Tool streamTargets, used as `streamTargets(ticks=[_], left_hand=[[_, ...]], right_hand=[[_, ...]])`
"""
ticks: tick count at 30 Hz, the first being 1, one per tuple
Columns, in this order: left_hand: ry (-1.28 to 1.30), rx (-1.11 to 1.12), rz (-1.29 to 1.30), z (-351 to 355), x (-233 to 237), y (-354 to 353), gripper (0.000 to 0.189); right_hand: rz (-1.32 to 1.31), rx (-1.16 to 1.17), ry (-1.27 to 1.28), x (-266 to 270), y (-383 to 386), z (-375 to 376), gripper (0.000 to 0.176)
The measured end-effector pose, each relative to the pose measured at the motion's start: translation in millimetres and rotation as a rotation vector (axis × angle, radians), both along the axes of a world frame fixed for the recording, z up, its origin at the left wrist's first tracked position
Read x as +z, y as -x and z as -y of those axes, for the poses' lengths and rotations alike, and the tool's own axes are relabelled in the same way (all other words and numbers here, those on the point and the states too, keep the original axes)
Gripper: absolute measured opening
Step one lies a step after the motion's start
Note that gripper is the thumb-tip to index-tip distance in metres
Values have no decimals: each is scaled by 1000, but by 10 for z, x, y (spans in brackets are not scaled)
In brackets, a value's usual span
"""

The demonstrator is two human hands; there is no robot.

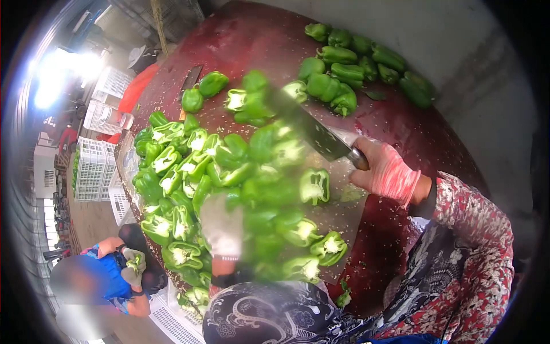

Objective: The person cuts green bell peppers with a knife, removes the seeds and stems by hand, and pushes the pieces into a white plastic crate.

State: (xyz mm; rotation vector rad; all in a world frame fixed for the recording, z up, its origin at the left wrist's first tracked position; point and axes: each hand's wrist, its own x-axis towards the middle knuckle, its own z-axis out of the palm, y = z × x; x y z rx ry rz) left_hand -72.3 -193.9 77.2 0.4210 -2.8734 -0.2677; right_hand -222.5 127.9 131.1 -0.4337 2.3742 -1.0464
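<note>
The right hand [388, 171], in a pink-and-white glove, is clenched on the handle of the knife [322, 137], whose blade tip is blurred. Cut peppers [232, 172] lie heaped beside the knife on the red tabletop [252, 40]; whole peppers [346, 71] lie across the knife from them. The left hand [222, 226], blurred, is well apart from the knife, at the heap; its grip cannot be determined.

R hand [378, 166]: pink/wht mottled glove [395, 176], dk cuff [433, 194]; sleeve [478, 238] red, blk & wht floral. L hand [222, 221]: pale glove [223, 241], blurred. Torso: dk garment [263, 312] w/ lt paisley print.
</note>
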Motion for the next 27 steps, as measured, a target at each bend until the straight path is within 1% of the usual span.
streamTargets(ticks=[1, 2, 3, 4, 5, 6, 8, 9, 10, 11, 12, 13, 14, 16, 18, 19, 21, 22, 24, 25, 26, 27], left_hand=[[0, 3, -1, 74, -32, 92, 45], [90, -89, 56, 178, -83, 192, 45], [181, -179, 114, 291, -131, 272, 44], [179, -174, 113, 419, -187, 328, 44], [-18, -213, 91, 550, -233, 360, 43], [-218, -250, 66, 659, -261, 370, 42], [-220, -222, 58, 807, -288, 334, 40], [-189, -164, 104, 849, -302, 293, 40], [-161, -107, 152, 876, -303, 273, 39], [-193, -99, 183, 868, -263, 281, 37], [-212, -98, 176, 871, -272, 281, 37], [-201, -91, 162, 879, -287, 277, 36], [-189, -84, 151, 890, -306, 274, 36], [-191, -70, 147, 924, -339, 285, 33], [-220, -62, 169, 964, -346, 294, 31], [-237, -54, 169, 980, -346, 294, 31], [-261, -80, 154, 1011, -339, 290, 30], [-270, -75, 157, 1025, -350, 279, 30], [-271, -79, 129, 1036, -358, 280, 30], [-283, -73, 120, 1040, -348, 284, 30], [-278, -74, 144, 1042, -332, 285, 30], [-269, -80, 169, 1041, -322, 293, 30]], right_hand=[[-34, -59, 158, 20, 5, 152, 35], [-37, -57, 159, -5, 28, 300, 35], [68, -85, 316, -63, 59, 455, 36], [176, -111, 468, -146, 89, 590, 37], [249, -152, 536, -279, 129, 785, 38], [251, -146, 529, -329, 147, 868, 38], [342, -141, 520, -307, 190, 1087, 37], [150, -124, 583, -485, 228, 1262, 37], [150, -118, 572, -592, 307, 1394, 37], [-301, 45, 530, -640, 433, 1532, 34], [-748, 218, 466, -510, 544, 1703, 32], [-265, 59, 282, -319, 658, 1826, 34], [-268, 64, 264, -291, 803, 1991, 34], [-343, 21, -12, -263, 1148, 2311, 41], [-415, 26, -304, -186, 1452, 2661, 43], [-416, 39, -319, -241, 1626, 2799, 43], [-395, -13, -470, -407, 1838, 3009, 38], [-392, -6, -478, -477, 1831, 3004, 38], [-427, 265, -551, -479, 1772, 2909, 38], [-331, 199, -501, -44, 1468, 2867, 38], [-278, 235, -454, -12, 1408, 2756, 39], [-193, 175, -385, -76, 1382, 2606, 38]])
